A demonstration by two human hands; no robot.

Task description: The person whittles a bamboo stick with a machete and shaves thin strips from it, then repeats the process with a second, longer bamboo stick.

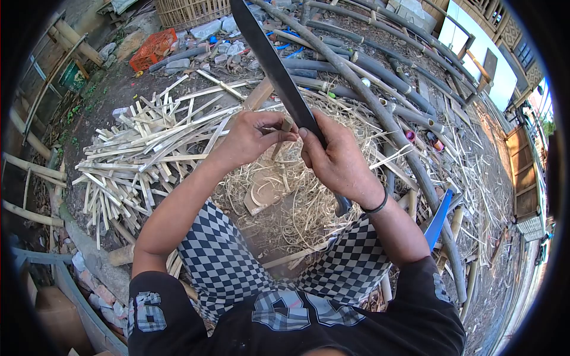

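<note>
My right hand (341,155) is wrapped around a machete (274,66), whose long dark blade slants up and to the left. The handle's curved end comes out below the wrist. Close by, my left hand (254,137) pinches a short bamboo strip (287,124) between thumb and fingers, just left of the blade. Fingertips of both hands are nearly touching. Under them lie curly bamboo shavings (309,222) and a flat piece of wood (260,193), between my knees in checked trousers.
On the left spreads a heap of split bamboo sticks (139,145). Dark bamboo poles (389,74) lie to the upper right, one long pole (409,157) passing near my right arm. A blue saw blade (439,221) rests beside that elbow. Farther back are an orange crate (152,50) and a woven basket (190,13).
</note>
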